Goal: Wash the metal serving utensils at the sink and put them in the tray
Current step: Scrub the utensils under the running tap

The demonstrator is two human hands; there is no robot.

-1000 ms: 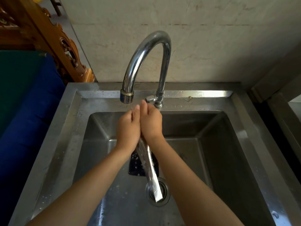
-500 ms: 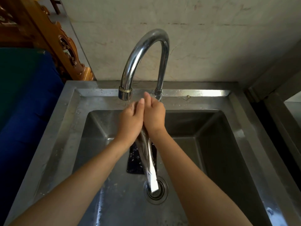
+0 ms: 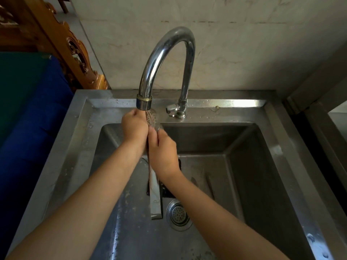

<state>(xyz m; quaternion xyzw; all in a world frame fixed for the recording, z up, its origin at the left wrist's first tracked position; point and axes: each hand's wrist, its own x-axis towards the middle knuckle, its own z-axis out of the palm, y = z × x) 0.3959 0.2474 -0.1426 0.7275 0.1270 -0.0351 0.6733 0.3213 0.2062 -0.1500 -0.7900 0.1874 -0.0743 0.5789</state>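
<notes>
I hold a long flat metal serving utensil point(image 3: 155, 197) upright over the steel sink point(image 3: 249, 158). Its perforated head sits right under the faucet spout point(image 3: 144, 105), where water runs over it. My left hand point(image 3: 134, 129) grips the utensil near the head, just below the spout. My right hand point(image 3: 162, 152) wraps the handle lower down, touching the left hand. The handle's flat end hangs down next to the round drain strainer point(image 3: 178, 214). No tray is in view.
The curved chrome faucet point(image 3: 167, 53) rises from the sink's back ledge, with its valve handle point(image 3: 171, 109) at the base. A dark object point(image 3: 169, 192) lies on the basin floor behind the handle. Carved wooden furniture point(image 3: 75, 51) and blue fabric point(image 3: 33, 128) stand at left.
My left hand has slid up toward the spout and my right hand down the handle. The utensil's perforated head now shows above my hands, and its lower end hangs left of the drain.
</notes>
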